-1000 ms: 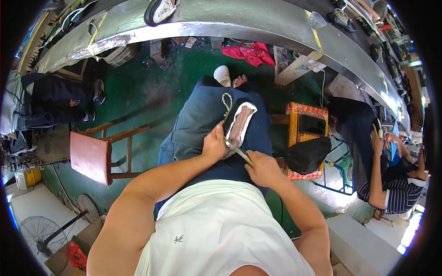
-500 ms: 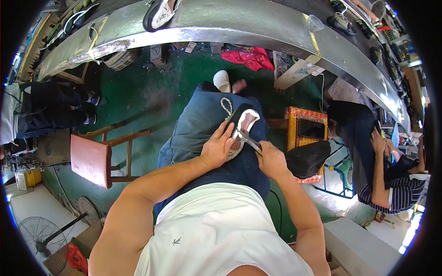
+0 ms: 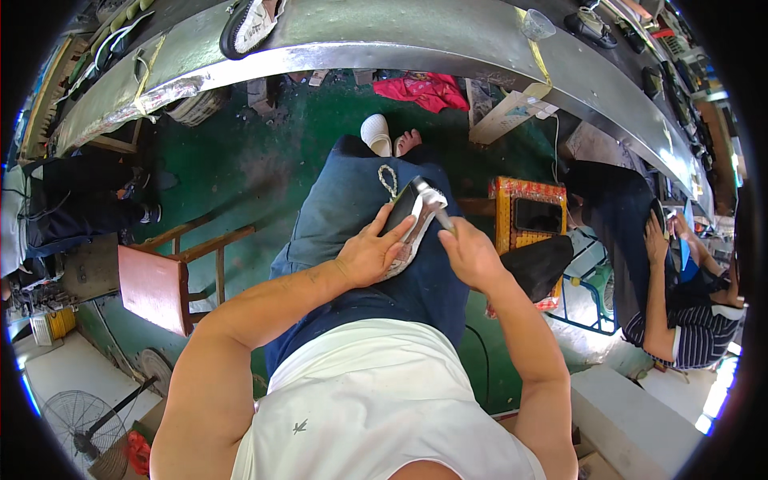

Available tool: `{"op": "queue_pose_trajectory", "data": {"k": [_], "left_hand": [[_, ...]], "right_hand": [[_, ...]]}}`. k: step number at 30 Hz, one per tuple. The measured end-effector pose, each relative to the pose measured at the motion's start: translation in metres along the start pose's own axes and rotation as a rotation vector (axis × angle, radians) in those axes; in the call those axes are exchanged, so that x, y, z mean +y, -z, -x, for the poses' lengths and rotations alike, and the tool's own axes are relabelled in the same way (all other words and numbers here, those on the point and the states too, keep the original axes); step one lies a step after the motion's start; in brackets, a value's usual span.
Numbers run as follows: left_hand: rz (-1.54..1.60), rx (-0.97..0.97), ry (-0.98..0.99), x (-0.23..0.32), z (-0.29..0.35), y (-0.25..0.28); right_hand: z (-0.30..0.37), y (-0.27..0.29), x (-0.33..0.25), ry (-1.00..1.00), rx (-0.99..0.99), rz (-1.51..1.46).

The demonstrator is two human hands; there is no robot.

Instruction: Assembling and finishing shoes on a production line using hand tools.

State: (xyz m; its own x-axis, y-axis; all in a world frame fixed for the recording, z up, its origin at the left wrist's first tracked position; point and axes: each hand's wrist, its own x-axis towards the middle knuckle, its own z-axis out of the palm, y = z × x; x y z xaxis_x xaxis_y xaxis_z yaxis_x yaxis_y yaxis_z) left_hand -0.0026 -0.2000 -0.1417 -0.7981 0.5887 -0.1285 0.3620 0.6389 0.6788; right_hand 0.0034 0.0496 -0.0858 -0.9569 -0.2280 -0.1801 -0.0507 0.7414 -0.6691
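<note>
A dark-and-white shoe [image 3: 414,232] lies upside down across my thighs, its pale underside facing up. My left hand [image 3: 370,256] is closed round its left side, fingers along the edge. My right hand [image 3: 474,254] grips the handle of a metal hammer [image 3: 440,212]. The hammer's head is at the shoe's far end; I cannot tell whether it touches. A braided cord loop [image 3: 388,180] lies on my dark blue trousers [image 3: 324,208], just beyond the shoe.
A long metal bench [image 3: 336,50] spans the far side with a shoe [image 3: 250,30] on it. At left stands a red-topped stool [image 3: 154,288]. On the right, an orange stool [image 3: 504,220] bears a phone [image 3: 538,220]. A seated co-worker [image 3: 680,320] is farther right.
The hammer has moved from the middle of the shoe's underside to its far end, my right hand shifting slightly with it. My left hand has slid a little toward the near left, still on the shoe.
</note>
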Motion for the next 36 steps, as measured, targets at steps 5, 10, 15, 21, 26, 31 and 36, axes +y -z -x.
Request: {"op": "queue_pose_trajectory", "data": {"k": [5, 10, 15, 21, 26, 31, 36], "left_hand": [[-0.055, -0.045, -0.007, -0.012, -0.002, -0.001], [-0.042, -0.239, 0.124, 0.015, -0.004, 0.027], [0.399, 0.136, 0.212, -0.003, 0.023, -0.008], [0.414, 0.033, 0.301, -0.012, 0.019, -0.009], [0.451, -0.075, 0.356, -0.008, 0.017, 0.005], [0.561, -0.131, 0.372, -0.016, 0.018, 0.005], [0.611, -0.160, 0.365, -0.021, 0.017, 0.001]], "right_hand": [[-0.006, -0.007, 0.006, -0.026, -0.112, 0.092], [-0.003, -0.012, 0.007, -0.038, -0.153, 0.163], [-0.003, 0.001, 0.004, -0.080, -0.270, 0.166], [0.018, -0.012, -0.016, -0.044, -0.240, -0.044], [0.016, -0.004, -0.033, -0.126, -0.431, 0.093], [0.023, -0.012, -0.033, -0.091, -0.429, 0.147], [0.031, -0.021, -0.025, 0.043, -0.306, 0.054]]}}
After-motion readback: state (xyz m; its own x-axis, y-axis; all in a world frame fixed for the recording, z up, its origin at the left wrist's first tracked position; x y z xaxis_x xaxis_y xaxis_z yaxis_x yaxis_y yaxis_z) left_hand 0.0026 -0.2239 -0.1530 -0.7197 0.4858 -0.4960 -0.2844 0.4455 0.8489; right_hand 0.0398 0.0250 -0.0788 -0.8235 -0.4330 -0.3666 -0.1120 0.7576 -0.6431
